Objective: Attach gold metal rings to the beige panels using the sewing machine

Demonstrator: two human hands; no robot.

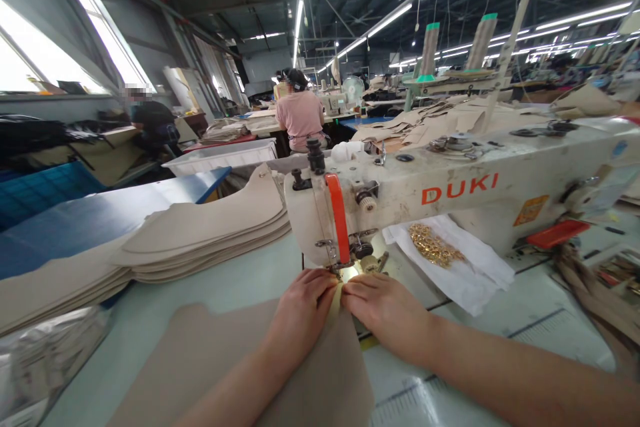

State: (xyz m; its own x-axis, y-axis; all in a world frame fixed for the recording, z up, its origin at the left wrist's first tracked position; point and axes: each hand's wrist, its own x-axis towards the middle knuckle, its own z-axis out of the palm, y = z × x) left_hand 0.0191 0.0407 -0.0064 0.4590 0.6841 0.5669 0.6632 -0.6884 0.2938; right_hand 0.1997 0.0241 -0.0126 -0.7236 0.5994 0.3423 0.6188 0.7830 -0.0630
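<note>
A flat beige fabric panel (320, 373) lies on the table under the head of the sewing machine (310, 213), its far end by the lit needle area. My left hand (303, 310) is closed on the panel just left of the presser foot, with its fingertips bent together. Close beside it, my right hand (387, 313) is closed too, its fingers pinching the panel's edge near the needle. A narrow yellowish strip (337, 300) shows between my two hands. The exact spot under the needle is hidden by my fingers.
Stacked beige panels (210, 233) lie to the left. Gold-coloured metal pieces (433, 245) rest on a white bag (475, 280) under the machine arm. A red tray (557, 233) sits at right. Thread cones (430, 53) stand behind. A person in pink (301, 117) sits ahead.
</note>
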